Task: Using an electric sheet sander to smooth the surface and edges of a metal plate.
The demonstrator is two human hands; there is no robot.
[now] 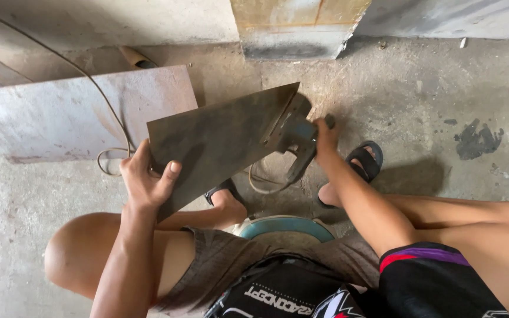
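Head view: at the centre of the frame the left hand (144,179) grips the lower left edge of a dark metal sheet (219,138), fingers curled behind it and the thumb pressed flat on its face. The sheet is held tilted up off the floor, its pointed corner reaching toward the upper middle of the frame. The right hand (325,136) is closed around the body of a power tool (297,141), seemingly an angle grinder, which meets the sheet's right edge. How far the work has gone is hard to judge: the sheet's right edge looks straight and its face shows no fresh bright marks, no sparks fly, and the contact point is partly hidden behind the sheet, so I cannot tell whether any cutting or grinding is done.

The sheet is thin, flat and stiff, dull brown-grey with a matt, lightly rusted skin. In the upper left lies a larger steel plate (72,112), pale and mottled with rust. A thin cord (110,118) curves across it and loops on the rough, stained concrete floor (431,88). A teal-rimmed stool (287,227) shows between the knees at lower centre, and a black sandal (365,159) sits right of the tool.
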